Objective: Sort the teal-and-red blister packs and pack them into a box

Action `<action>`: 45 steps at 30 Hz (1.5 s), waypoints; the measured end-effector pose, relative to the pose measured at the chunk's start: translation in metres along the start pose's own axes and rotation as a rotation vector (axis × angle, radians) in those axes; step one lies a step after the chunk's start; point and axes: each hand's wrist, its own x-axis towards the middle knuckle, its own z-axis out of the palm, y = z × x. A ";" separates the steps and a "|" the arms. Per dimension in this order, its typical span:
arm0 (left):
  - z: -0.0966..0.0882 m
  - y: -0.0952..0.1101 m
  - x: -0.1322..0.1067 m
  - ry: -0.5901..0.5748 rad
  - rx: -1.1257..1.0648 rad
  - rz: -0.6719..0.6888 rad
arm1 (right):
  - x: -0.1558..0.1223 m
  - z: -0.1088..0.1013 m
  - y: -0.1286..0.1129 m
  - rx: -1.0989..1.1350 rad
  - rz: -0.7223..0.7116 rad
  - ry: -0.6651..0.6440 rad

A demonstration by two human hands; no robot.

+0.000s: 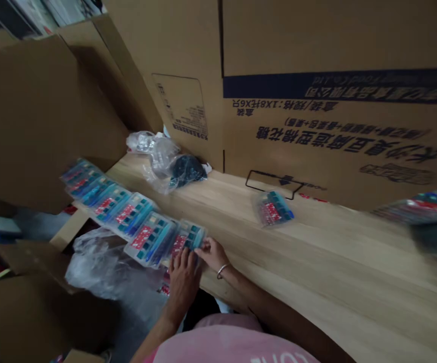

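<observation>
Several flat clear plastic cases, each with teal compartments, a blue strip and a red patterned piece, stand in a slanting row along the table's left edge. At the near end of that row is one clear plastic case (188, 235). My left hand (184, 275) has its fingers bent over the near edge of this case. My right hand (213, 253) pinches at its right edge, and the fingertips are partly hidden. Next to it in the row is a neighbouring case (148, 239). Farther off, a single similar case (273, 207) lies apart on the wooden table.
Large cardboard boxes (335, 40) wall off the back of the table (317, 262). A clear bag with dark contents (188, 170) lies against them. A blurred pile of packs (430, 217) is at the far right. Plastic sheeting (101, 262) and an open carton (44, 302) are at lower left.
</observation>
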 end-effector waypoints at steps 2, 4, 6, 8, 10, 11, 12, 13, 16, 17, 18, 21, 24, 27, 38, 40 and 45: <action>0.015 -0.004 -0.004 0.025 0.022 0.025 | 0.006 -0.036 -0.001 -0.120 -0.043 0.079; 0.025 -0.008 -0.003 0.070 0.014 0.042 | 0.019 -0.094 -0.003 -0.254 -0.069 0.212; 0.030 -0.011 -0.001 0.107 -0.003 0.048 | 0.036 -0.158 -0.004 -0.438 -0.041 0.386; 0.030 -0.011 0.002 0.124 -0.006 0.060 | 0.056 -0.211 -0.002 -0.737 0.135 0.533; 0.031 -0.011 0.003 0.143 0.005 0.076 | 0.075 -0.243 0.005 -0.891 0.331 0.516; 0.031 -0.011 0.003 0.157 0.010 0.081 | 0.082 -0.251 0.010 -0.907 0.393 0.475; 0.031 -0.011 0.004 0.172 0.014 0.084 | 0.087 -0.255 0.014 -0.909 0.420 0.440; 0.031 -0.011 0.004 0.178 0.018 0.080 | 0.090 -0.256 0.018 -0.910 0.425 0.427; 0.030 -0.010 0.005 0.127 0.012 0.044 | 0.088 -0.249 0.025 -0.931 0.411 0.456; 0.029 -0.009 0.006 0.097 0.001 0.032 | 0.085 -0.246 0.026 -0.938 0.408 0.471; 0.027 -0.009 0.007 0.067 -0.011 0.024 | 0.083 -0.243 0.025 -0.942 0.404 0.488; 0.022 -0.005 0.010 0.021 -0.026 0.011 | 0.080 -0.233 0.023 -0.950 0.408 0.526; 0.016 0.001 0.014 0.004 -0.020 -0.026 | 0.081 -0.224 0.019 -0.997 0.421 0.478; 0.010 0.007 0.015 -0.035 -0.027 -0.067 | 0.079 -0.222 0.015 -1.029 0.463 0.440; 0.003 0.044 0.010 -0.030 -1.016 -0.318 | 0.034 -0.195 0.003 -0.966 0.083 0.440; 0.004 0.072 0.032 -0.098 -1.463 -0.517 | 0.016 -0.164 -0.010 -0.919 -0.094 0.368; 0.000 0.112 0.078 -0.125 -2.104 -0.967 | -0.030 -0.105 -0.034 -0.896 -0.297 0.189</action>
